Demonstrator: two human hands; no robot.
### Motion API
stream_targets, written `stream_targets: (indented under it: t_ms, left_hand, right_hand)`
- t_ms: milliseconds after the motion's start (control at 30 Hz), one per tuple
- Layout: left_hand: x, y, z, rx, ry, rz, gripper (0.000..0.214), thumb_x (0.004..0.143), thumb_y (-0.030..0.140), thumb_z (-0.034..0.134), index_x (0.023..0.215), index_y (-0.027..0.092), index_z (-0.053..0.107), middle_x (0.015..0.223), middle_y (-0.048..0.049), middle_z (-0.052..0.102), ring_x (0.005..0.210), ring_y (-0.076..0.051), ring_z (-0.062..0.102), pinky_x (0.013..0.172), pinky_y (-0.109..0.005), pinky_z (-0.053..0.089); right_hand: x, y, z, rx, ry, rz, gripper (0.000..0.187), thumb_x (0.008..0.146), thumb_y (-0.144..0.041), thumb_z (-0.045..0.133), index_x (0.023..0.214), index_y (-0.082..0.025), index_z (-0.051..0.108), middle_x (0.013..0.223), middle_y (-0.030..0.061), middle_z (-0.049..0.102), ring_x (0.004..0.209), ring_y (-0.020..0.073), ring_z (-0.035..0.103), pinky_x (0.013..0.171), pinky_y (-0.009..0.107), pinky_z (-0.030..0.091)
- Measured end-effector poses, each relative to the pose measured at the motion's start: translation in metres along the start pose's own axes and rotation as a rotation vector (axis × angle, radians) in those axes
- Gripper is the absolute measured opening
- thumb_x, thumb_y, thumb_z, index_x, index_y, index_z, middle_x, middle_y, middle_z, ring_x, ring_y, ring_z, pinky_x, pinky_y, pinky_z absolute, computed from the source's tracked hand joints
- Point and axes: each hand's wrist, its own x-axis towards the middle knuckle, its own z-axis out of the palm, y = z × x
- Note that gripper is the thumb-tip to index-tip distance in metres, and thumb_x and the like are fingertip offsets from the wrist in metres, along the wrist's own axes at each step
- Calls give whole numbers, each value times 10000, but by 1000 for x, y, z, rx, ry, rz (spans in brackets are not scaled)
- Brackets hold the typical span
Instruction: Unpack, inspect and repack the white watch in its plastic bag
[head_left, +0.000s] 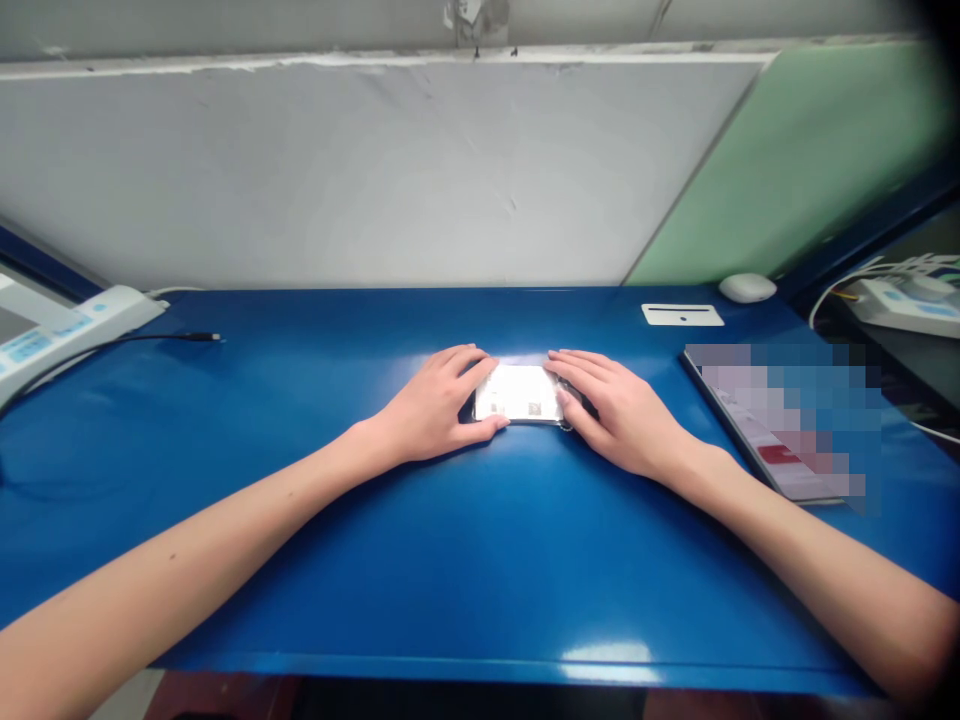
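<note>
Between my two hands a phone-sized flat slab, which looks like a phone, lies lengthwise across the blue table. Its face glares white, with a small square patch near the lower edge. My left hand grips its left end, fingers along the far edge and thumb on the near edge. On the right end, my right hand holds it with fingers at the far corner and thumb at the side. A small beaded chain shows by the right thumb. The fingers hide both ends.
A tablet-like slab, partly pixelated, lies beside my right forearm. Behind it are a white card-like plate and a rounded white case. A black cable and a white power strip lie at left. A grey panel closes the back.
</note>
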Motion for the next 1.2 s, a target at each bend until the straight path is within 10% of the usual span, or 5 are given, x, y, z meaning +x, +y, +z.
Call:
stream_targets:
  t_ms: [400, 867, 1200]
  left_hand:
    - [6, 1, -1, -62, 59, 11, 562, 780, 509, 698, 1181, 126, 603, 1312, -190, 564, 1249, -347, 507, 1071, -501, 410]
    - [4, 2, 0, -155, 113, -14, 535, 687, 414, 767, 1117, 138, 609, 1219, -155, 634, 1195, -311, 568, 1026, -457, 460]
    - [4, 2, 2, -74, 83, 9, 545, 764, 424, 684, 1174, 102, 527, 1258, -200, 584, 1215, -332, 532, 1026, -472, 454]
  right_hand:
    - [0, -11, 4, -74, 117, -128, 378, 874, -20, 448, 1218, -50, 600, 1129, 174, 734, 1019, 260, 720, 1149, 521, 367]
    - [-4, -13, 12, 286, 261, 233, 244, 850, -98, 521, 999, -166, 702, 933, 72, 775, 921, 275, 747, 819, 414, 625]
    - [2, 15, 2, 55, 296, -20, 104, 862, -158, 632, 869, -166, 735, 1125, 133, 736, 1179, 316, 601, 959, 475, 545]
